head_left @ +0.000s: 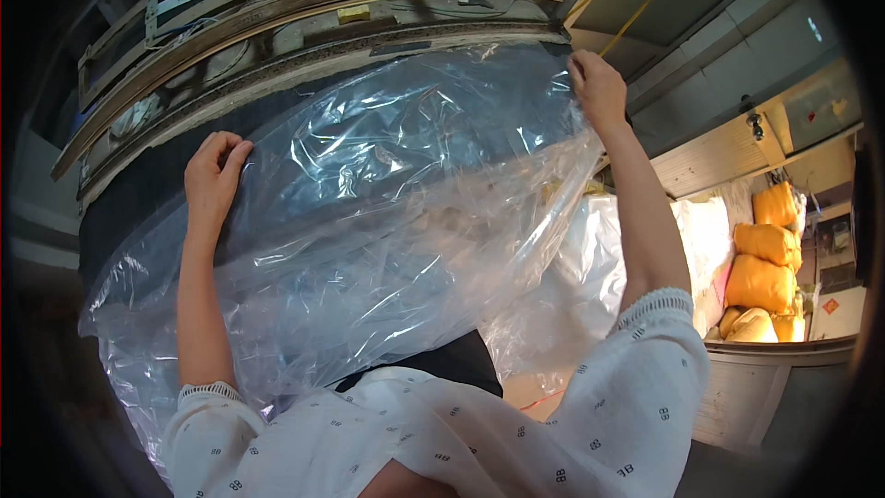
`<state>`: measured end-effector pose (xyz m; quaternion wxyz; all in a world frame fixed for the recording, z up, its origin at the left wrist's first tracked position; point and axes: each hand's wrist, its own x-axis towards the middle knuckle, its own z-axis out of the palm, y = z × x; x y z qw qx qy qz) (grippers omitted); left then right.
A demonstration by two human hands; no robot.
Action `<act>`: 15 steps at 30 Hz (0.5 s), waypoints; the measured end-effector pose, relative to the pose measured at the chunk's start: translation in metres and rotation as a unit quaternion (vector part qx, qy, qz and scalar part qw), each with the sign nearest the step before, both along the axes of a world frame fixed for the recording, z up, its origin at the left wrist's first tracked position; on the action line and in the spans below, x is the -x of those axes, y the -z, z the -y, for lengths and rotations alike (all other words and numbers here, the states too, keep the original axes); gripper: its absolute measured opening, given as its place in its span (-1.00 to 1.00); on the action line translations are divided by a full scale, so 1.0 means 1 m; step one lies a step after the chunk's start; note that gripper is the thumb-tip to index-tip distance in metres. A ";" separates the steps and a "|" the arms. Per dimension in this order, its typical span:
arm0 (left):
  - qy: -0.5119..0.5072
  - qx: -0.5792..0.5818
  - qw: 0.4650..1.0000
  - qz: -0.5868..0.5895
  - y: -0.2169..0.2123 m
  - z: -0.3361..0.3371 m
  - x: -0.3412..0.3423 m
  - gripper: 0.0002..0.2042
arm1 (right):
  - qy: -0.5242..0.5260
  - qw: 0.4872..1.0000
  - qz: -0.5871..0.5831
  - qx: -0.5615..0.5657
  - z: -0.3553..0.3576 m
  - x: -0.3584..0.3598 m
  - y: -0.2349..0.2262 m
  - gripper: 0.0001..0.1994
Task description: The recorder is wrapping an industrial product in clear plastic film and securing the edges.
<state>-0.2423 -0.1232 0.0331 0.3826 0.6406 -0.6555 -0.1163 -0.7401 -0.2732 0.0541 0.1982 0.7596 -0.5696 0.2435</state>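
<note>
A large sheet of clear plastic film [369,267] spreads in front of me, wrinkled and shiny. Its far part lies over black material [157,180] along a long frame, and its near folds hang towards my body. At the left, my left hand [217,171] is closed, with curled fingers and thumb at the film's far edge. My right hand [599,88] reaches farther out at the right end of the frame. Its fingers pinch the gathered film near the corner, and folds drop from below that hand. The fingertips of both hands are partly hidden.
A long wooden rail [323,14] with wires and metal fittings runs across the far side. To the right, bulging orange-yellow bundles [765,263] are stacked beside brightly lit white plastic [705,240]. Yellow cord [645,5] hangs at the upper right.
</note>
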 end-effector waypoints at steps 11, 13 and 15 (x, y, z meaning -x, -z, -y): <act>-0.154 0.040 0.983 -0.086 0.004 -0.130 -0.140 -0.95 | -0.135 0.947 0.231 -0.177 -0.020 -0.123 0.034 -0.81; -0.122 0.040 0.992 0.001 -0.009 -0.159 -0.137 -0.95 | -0.129 0.943 0.232 -0.201 -0.020 -0.125 0.028 -0.79; -0.099 0.039 0.989 0.104 -0.018 -0.178 -0.122 -0.94 | -0.117 0.935 0.238 -0.234 -0.012 -0.128 0.026 -0.76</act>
